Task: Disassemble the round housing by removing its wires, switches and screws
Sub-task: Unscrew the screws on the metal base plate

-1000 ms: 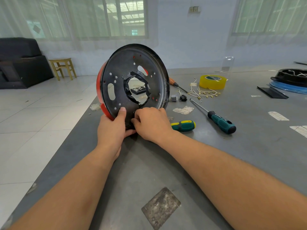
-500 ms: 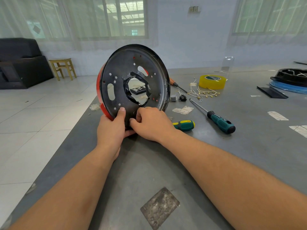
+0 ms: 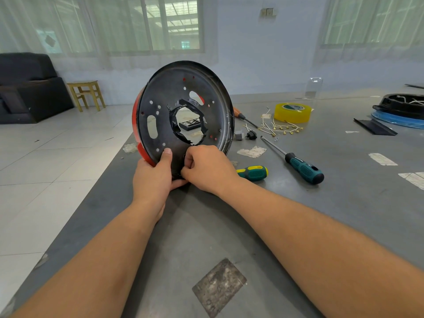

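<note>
Housing: The round housing (image 3: 183,106), a black disc with a red outer shell, stood on edge at the near left part of the grey table (image 3: 298,203), its inner face toward me. A ragged central opening showed the tabletop beyond.

Left hand: My left hand (image 3: 152,177) gripped the lower rim, thumb pressed flat on the black face, fingers wrapped behind the red edge.

Right hand: My right hand (image 3: 206,168) was curled at the bottom of the disc, thumb and forefinger drawn together on something small there. I could not tell whether they truly pinched a part.

Doing it well: I judged the step was working a small fitting loose by hand. The left hand should have braced the rim hard so the disc did not roll, while the right twisted gently and pulled straight.

Hidden: The fitting itself lay behind my knuckles. The housing's far side was out of sight.

Tools: A stubby green-and-yellow screwdriver (image 3: 252,173) lay just beside my right wrist; a long teal-handled screwdriver (image 3: 302,167) lay farther right.

Removed parts: Brass-tipped wires (image 3: 282,128) and small black pieces (image 3: 251,134) sat beyond, near a roll of yellow tape (image 3: 292,112).

Cut off: Another dark housing (image 3: 399,104) ran off the right edge.
</note>
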Demonstrator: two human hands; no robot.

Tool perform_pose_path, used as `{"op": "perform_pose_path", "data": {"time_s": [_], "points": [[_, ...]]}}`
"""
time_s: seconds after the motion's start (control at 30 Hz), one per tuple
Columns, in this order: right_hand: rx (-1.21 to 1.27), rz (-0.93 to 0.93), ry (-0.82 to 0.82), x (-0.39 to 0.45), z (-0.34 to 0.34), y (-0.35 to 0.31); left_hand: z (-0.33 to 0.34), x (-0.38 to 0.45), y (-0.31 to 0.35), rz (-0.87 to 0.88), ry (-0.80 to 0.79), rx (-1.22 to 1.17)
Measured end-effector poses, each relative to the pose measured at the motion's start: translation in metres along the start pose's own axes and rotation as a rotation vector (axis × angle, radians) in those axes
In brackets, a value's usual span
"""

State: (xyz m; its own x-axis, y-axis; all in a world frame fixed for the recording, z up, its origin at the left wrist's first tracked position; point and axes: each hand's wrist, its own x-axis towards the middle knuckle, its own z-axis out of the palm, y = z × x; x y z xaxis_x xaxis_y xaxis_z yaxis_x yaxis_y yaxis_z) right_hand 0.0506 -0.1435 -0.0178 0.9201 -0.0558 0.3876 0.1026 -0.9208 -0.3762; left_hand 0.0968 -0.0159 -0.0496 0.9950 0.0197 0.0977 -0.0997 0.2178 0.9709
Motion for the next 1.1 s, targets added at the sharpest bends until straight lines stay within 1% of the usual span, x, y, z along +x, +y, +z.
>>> {"op": "perform_pose_path", "data": {"time_s": [0.2, 0.4, 0.53, 0.67, 0.83, 1.0, 1.1], "points": [[0.042, -0.018, 0.031, -0.002, 0.002, 0.004, 0.0, 0.0, 0.0, -0.022, 0.005, 0.008], [0.141, -0.023, 0.097, -0.002, -0.002, 0.007, 0.001, 0.0, 0.001, -0.026, 0.003, 0.027], [0.242, 0.014, 0.15, -0.002, -0.007, 0.011, 0.001, 0.0, 0.003, -0.04, 0.012, 0.048], [0.273, 0.015, 0.133, -0.004, -0.011, 0.016, 0.003, -0.001, 0.005, -0.025, 0.043, 0.102], [0.123, -0.022, 0.086, -0.006, -0.009, 0.019, 0.003, -0.003, 0.005, 0.029, 0.089, 0.215], [-0.012, -0.064, 0.144, -0.009, -0.009, 0.018, 0.002, -0.004, 0.004, 0.051, 0.097, 0.353], [-0.062, -0.085, 0.156, -0.01, -0.009, 0.016, 0.002, -0.005, 0.005, 0.042, 0.101, 0.385]]}}
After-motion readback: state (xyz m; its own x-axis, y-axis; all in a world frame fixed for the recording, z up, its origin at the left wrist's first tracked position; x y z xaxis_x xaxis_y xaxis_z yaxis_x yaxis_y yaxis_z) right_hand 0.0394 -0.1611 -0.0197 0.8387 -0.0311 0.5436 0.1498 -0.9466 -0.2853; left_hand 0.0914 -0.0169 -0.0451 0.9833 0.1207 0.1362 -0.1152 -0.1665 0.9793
